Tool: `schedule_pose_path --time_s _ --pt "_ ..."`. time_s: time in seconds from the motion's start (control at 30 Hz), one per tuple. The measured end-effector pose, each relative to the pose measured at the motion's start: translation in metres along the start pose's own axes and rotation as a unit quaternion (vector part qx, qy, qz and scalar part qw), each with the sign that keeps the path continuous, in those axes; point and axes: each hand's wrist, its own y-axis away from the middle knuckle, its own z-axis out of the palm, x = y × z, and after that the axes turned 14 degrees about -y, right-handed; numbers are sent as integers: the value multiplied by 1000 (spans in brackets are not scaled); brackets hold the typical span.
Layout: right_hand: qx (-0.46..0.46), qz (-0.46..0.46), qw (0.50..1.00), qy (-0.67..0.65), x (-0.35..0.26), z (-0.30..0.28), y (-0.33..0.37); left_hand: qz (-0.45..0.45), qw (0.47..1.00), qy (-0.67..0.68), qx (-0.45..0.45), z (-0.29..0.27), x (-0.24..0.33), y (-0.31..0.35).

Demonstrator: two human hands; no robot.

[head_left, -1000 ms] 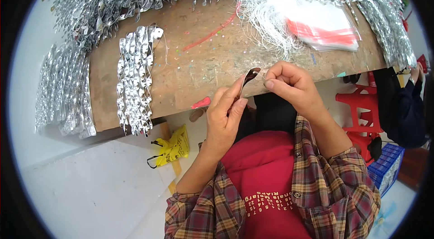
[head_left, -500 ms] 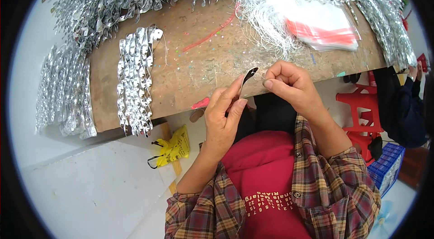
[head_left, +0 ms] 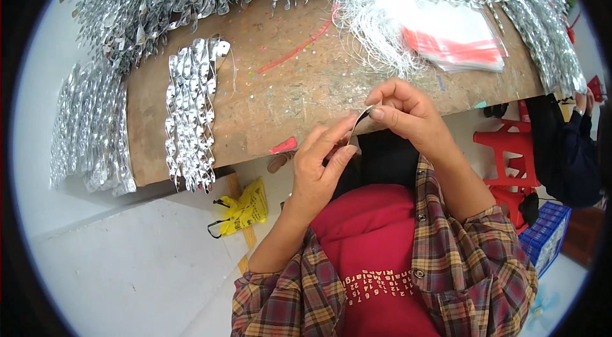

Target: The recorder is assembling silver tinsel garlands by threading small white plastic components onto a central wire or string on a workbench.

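Got a curved strip [head_left: 360,120] pinched in my left fingers [head_left: 339,158] and right fingers [head_left: 393,120], silver twists [head_left: 190,111] left of the strip, white string [head_left: 373,31] beyond it.

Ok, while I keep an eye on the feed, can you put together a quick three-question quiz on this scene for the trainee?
1. Pick one. What does the left hand hold, with the right hand at its upper end?
A. A red stool
B. A thin curved strip
C. A blue crate

2. True or false? The tangled white string lies to the left of the white-and-red stack.

3. Short answer. What colour is the bag seen beyond the table's near edge, on the person's left?

Key:
1. B
2. True
3. Yellow
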Motion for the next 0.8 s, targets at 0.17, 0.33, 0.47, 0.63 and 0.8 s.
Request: schedule_pose_path --time_s 0.17,0.33,0.47,0.63,0.8 --pt "-58 -25 996 61 4 -9 1 -50 981 183 -36 -2 3 -8" --pt "-59 -9 997 54 -2 -3 2 -89 957 276 -28 -8 18 -28" --pt "-63 -19 997 50 0 -4 3 -96 968 230 -31 -5 18 -33" --pt "-62 76 993 -70 -15 -2 -3 -3 990 130 46 1 17 -39" --pt "-109 121 986 -18 -13 4 -8 75 992 42 91 8 21 -48"
